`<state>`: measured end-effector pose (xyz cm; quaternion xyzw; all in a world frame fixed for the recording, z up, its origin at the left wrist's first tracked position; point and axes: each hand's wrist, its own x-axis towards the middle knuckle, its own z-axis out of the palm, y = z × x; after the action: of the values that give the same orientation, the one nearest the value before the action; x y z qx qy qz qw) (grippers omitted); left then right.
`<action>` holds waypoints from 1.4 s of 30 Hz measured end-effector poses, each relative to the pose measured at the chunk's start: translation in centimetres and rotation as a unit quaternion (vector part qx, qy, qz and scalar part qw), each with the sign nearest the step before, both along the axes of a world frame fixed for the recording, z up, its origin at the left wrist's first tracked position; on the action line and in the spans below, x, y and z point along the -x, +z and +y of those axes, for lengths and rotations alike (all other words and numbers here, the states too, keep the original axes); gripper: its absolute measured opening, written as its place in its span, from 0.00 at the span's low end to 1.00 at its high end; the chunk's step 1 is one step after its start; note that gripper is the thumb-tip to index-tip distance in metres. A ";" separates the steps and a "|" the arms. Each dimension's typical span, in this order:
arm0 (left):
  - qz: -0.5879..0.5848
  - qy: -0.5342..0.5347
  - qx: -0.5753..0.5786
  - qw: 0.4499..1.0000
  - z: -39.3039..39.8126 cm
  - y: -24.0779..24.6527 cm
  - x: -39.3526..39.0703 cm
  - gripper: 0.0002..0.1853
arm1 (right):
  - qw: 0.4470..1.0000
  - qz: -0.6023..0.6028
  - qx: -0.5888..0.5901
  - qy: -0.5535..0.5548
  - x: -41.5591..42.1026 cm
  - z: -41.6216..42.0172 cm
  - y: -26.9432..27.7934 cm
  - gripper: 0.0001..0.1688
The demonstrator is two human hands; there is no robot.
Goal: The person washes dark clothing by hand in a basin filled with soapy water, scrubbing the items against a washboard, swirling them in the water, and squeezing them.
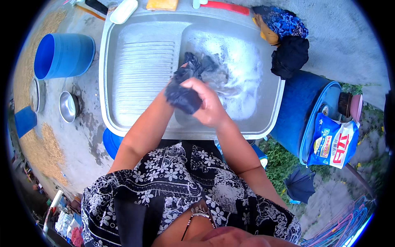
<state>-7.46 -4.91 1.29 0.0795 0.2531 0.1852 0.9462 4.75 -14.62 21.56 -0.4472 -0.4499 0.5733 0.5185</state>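
A wet black cloth (185, 95) is bunched between my two hands over the divider of a laundry sink (279, 102) with a ribbed washboard (145, 77) on its left side. My right hand (206, 105) grips the near end of the cloth, thumb on top. My left hand (184, 65) is mostly hidden under and behind the cloth, its fingers wrapped by it. Part of the dark cloth trails into the right basin, which holds foamy water (243, 77).
At the back rim lie a soap dish (124, 11), a yellow sponge or block (162, 4) and a red-handled brush (226, 7). Crumpled clothes (290, 55) rest at the right corner. A blue barrel (299, 108) bears a detergent bag (334, 140). Another blue barrel (69, 55) and a metal bowl (68, 106) stand left.
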 end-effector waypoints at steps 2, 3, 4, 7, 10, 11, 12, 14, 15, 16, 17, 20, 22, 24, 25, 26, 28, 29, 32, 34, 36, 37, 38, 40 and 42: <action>0.097 0.009 -0.204 0.974 1.1 5.0 1.8 0.21 | 0.998 0.015 -0.058 0.032 0.1 1.2 0.5 0.19; 0.109 0.031 -0.148 0.982 1.9 7.3 3.4 0.18 | 0.993 0.109 -0.044 -0.014 0.6 1.7 0.2 0.17; 0.118 0.054 -0.090 0.987 2.6 9.7 4.7 0.16 | 0.984 0.167 0.016 -0.062 0.3 2.7 -1.2 0.18; 0.295 0.125 -0.120 0.940 4.3 15.9 8.9 0.18 | 0.953 0.242 0.093 -0.157 -0.5 6.3 -6.1 0.23; 0.470 -0.013 -0.352 0.809 5.5 14.4 14.3 0.22 | 0.988 0.020 0.096 -0.120 2.9 9.6 -9.4 0.29; 0.553 -0.022 -0.436 0.710 4.7 13.0 15.3 0.23 | 0.983 -0.107 0.104 -0.110 4.7 10.9 -10.4 0.31; 0.619 -0.034 -0.512 0.595 4.0 11.1 15.6 0.25 | 0.980 -0.180 0.022 -0.076 6.2 12.4 -13.6 0.33; 0.675 -0.049 -0.565 0.472 2.5 10.5 16.3 0.29 | 0.883 -0.465 -0.011 -0.059 10.8 10.9 -12.7 0.24; 0.678 0.000 -0.618 0.397 1.1 10.4 16.3 0.24 | 0.857 -0.503 -0.084 -0.066 12.0 9.7 -13.7 0.20; 0.661 0.035 -0.623 0.418 -0.2 9.8 16.6 0.21 | 0.860 -0.488 -0.122 -0.089 13.3 8.2 -14.2 0.17; 0.641 0.074 -0.625 0.438 -1.4 9.2 16.8 0.19 | 0.859 -0.473 -0.160 -0.112 14.2 6.5 -14.4 0.14; 0.598 0.074 -0.696 0.390 -3.8 8.1 17.6 0.11 | 0.868 -0.457 -0.165 -0.104 14.9 2.6 -14.7 0.11; 0.613 0.039 -0.698 0.369 -1.6 7.0 17.2 0.11 | 0.829 -0.523 -0.175 -0.092 14.9 4.3 -15.5 0.10; 0.646 0.010 -0.685 0.337 2.9 5.2 16.7 0.10 | 0.783 -0.608 -0.120 -0.055 14.8 9.5 -15.6 0.09; 0.663 0.051 -0.685 0.297 5.1 4.5 16.0 0.09 | 0.802 -0.588 -0.092 -0.044 14.5 12.4 -15.6 0.09; 0.691 0.007 -0.652 0.313 7.1 5.0 15.3 0.11 | 0.805 -0.577 -0.105 -0.089 14.3 14.3 -15.6 0.09; 0.693 0.121 -0.675 0.224 9.6 6.0 14.3 0.12 | 0.768 -0.583 -0.153 -0.215 14.8 16.7 -16.0 0.10; 0.688 0.180 -0.680 0.178 10.0 6.4 14.0 0.12 | 0.743 -0.583 -0.178 -0.277 15.1 17.2 -15.9 0.10; 0.681 0.105 -0.652 0.315 7.4 5.9 14.7 0.15 | 0.819 -0.532 -0.145 -0.157 14.1 14.2 -15.5 0.12; 0.602 0.154 -0.642 0.449 3.3 6.6 15.7 0.14 | 0.864 -0.461 -0.171 -0.106 13.2 10.7 -15.1 0.14; 0.562 0.131 -0.669 0.469 -1.9 7.9 16.9 0.10 | 0.872 -0.428 -0.218 -0.092 13.2 4.9 -14.4 0.13; 0.553 0.107 -0.693 0.450 -3.1 7.9 17.2 0.09 | 0.870 -0.431 -0.222 -0.090 13.6 3.1 -14.5 0.12; 0.541 0.083 -0.718 0.429 -3.8 7.8 17.6 0.09 | 0.858 -0.452 -0.226 -0.089 13.7 3.3 -15.3 0.10; 0.544 0.066 -0.734 0.401 -2.0 7.4 16.6 0.08 | 0.836 -0.492 -0.230 -0.081 13.6 4.6 -17.1 0.07; 0.609 0.036 -0.691 0.386 3.2 6.3 15.1 0.10 | 0.812 -0.552 -0.151 -0.112 14.3 10.5 -15.2 0.07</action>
<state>-22.54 -1.71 7.61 0.7888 0.5492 0.2317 0.1497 -9.57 -4.10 6.40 -0.6520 -0.6882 0.0929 0.3044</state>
